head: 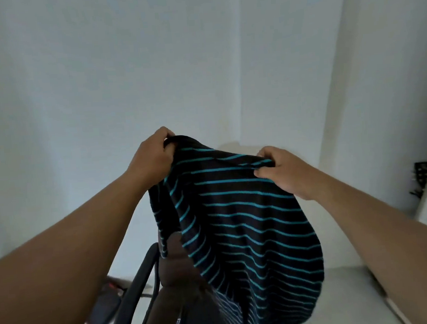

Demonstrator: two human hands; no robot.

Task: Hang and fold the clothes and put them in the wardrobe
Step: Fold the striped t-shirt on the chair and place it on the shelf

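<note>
A black shirt with thin teal stripes (237, 223) hangs in the air in front of me, held up by its top edge. My left hand (153, 153) grips the upper left corner of the fabric. My right hand (282, 169) pinches the top edge on the right. The garment sags between both hands and drapes down over darker clothing (177, 300) piled below it. No wardrobe or hanger is in view.
White walls fill the view, with a corner at the right. A black curved chair frame (138, 290) stands below left of the shirt. A dark bag (104, 308) lies on the pale floor. A small black fitting (420, 178) sits on the right wall.
</note>
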